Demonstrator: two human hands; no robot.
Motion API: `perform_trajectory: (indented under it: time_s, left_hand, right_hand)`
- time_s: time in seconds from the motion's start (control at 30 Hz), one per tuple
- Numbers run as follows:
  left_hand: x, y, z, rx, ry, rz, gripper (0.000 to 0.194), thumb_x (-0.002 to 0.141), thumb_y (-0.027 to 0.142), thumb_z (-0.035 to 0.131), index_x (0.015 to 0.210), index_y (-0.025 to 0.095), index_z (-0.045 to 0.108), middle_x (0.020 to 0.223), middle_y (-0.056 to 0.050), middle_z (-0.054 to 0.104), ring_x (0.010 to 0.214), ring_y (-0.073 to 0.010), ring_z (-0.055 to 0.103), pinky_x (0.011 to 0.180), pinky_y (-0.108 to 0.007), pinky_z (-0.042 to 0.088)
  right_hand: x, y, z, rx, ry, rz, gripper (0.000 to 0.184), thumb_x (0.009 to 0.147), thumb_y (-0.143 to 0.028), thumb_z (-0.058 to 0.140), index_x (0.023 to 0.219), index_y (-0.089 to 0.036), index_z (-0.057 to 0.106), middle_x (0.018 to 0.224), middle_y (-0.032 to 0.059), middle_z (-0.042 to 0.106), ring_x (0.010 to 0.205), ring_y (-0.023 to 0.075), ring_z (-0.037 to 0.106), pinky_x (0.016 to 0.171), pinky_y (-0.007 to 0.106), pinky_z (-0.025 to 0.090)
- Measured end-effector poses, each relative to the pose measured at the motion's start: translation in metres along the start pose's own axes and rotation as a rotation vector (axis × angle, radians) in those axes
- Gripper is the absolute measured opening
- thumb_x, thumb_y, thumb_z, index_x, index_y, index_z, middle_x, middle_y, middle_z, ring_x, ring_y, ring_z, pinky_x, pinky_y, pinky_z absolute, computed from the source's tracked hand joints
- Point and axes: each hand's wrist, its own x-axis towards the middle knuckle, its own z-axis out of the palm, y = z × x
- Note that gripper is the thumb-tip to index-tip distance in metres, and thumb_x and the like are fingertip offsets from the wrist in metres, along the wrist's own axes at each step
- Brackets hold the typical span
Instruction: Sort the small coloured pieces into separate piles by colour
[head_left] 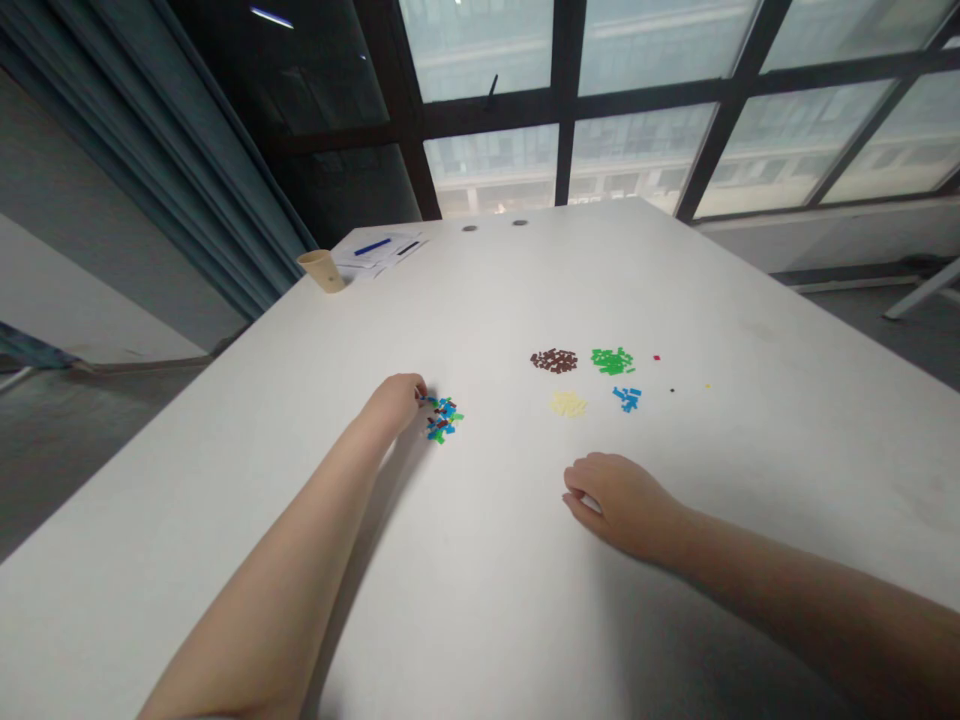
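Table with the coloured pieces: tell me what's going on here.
A person's left hand has its grip at the edge of a mixed pile of small plastic pieces. The right hand rests curled on the white table. Farther along lie a brown pile, a green pile, a yellow pile and a blue pile.
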Motion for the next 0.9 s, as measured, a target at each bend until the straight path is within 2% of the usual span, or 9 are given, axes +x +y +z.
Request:
perform_trajectory:
  time_s: [0.17,0.4,0.5,0.57,0.67,0.77,0.83,0.9]
  left_hand:
    - [-0.002,0.003,0.001,0.004,0.010,0.010,0.022,0.065,0.014,0.050,0.081,0.016,0.065,0.085,-0.010,0.068,0.077,-0.0220,0.061,0.061,-0.025,0.041]
    - [-0.015,0.012,-0.009,-0.012,-0.022,0.022,0.015,0.061,0.013,0.052,0.068,0.019,0.064,0.074,-0.005,0.068,0.070,-0.0188,0.061,0.059,-0.023,0.042]
    - [-0.024,0.022,-0.020,-0.014,0.013,0.030,0.017,0.067,0.015,0.049,0.076,0.018,0.062,0.079,-0.006,0.067,0.072,-0.0189,0.060,0.060,-0.024,0.042]
    - [-0.034,0.036,-0.026,-0.068,0.065,0.095,0.019,0.071,0.016,0.046,0.083,0.018,0.060,0.082,-0.006,0.065,0.073,-0.0175,0.059,0.062,-0.024,0.043]
    - [-0.057,0.069,-0.027,-0.375,0.164,0.395,0.017,0.077,0.020,0.044,0.084,0.018,0.059,0.084,-0.006,0.062,0.074,-0.0151,0.058,0.064,-0.024,0.046]
    - [-0.082,0.104,-0.011,-0.667,0.127,0.625,0.018,0.081,0.021,0.043,0.084,0.018,0.061,0.087,-0.006,0.062,0.080,-0.0140,0.058,0.065,-0.023,0.047]
    - [-0.094,0.120,0.005,-0.822,0.103,0.659,0.016,0.081,0.022,0.047,0.090,0.019,0.060,0.088,-0.006,0.063,0.080,-0.0133,0.059,0.070,-0.025,0.048]
    - [-0.102,0.128,0.020,-0.958,0.093,0.625,0.016,0.079,0.024,0.053,0.094,0.017,0.058,0.087,-0.006,0.065,0.078,-0.0131,0.060,0.074,-0.026,0.049]
  right_hand:
    - [0.006,0.003,-0.001,-0.009,-0.009,-0.010,0.020,0.084,-0.024,0.040,0.068,-0.018,0.050,0.068,0.0016,0.054,0.065,0.0140,0.046,0.058,0.027,0.027]
    - [0.004,0.005,0.000,0.027,-0.032,-0.041,0.019,0.084,-0.024,0.041,0.070,-0.018,0.052,0.070,0.0026,0.055,0.067,0.0144,0.047,0.060,0.028,0.028]
    - [0.004,0.007,0.000,0.025,-0.015,-0.064,0.018,0.084,-0.024,0.041,0.070,-0.018,0.051,0.070,0.0021,0.055,0.067,0.0143,0.047,0.060,0.028,0.028]
    - [0.004,0.007,0.000,0.023,-0.005,-0.074,0.018,0.084,-0.024,0.041,0.071,-0.018,0.052,0.070,0.0021,0.056,0.067,0.0143,0.047,0.060,0.028,0.028]
    - [0.004,0.007,-0.001,0.025,-0.004,-0.080,0.018,0.084,-0.024,0.041,0.072,-0.018,0.052,0.071,0.0026,0.056,0.067,0.0146,0.048,0.060,0.028,0.029]
    - [0.004,0.007,-0.001,0.026,-0.006,-0.074,0.018,0.084,-0.025,0.041,0.073,-0.017,0.053,0.072,0.0033,0.058,0.068,0.0152,0.049,0.060,0.028,0.029]
    - [0.003,0.006,-0.001,0.027,-0.004,-0.066,0.019,0.084,-0.025,0.041,0.073,-0.017,0.054,0.072,0.0040,0.059,0.068,0.0157,0.050,0.061,0.029,0.030]
    - [0.003,0.006,-0.001,0.029,0.004,-0.067,0.019,0.084,-0.025,0.041,0.075,-0.016,0.055,0.073,0.0043,0.059,0.069,0.0163,0.051,0.062,0.029,0.031]
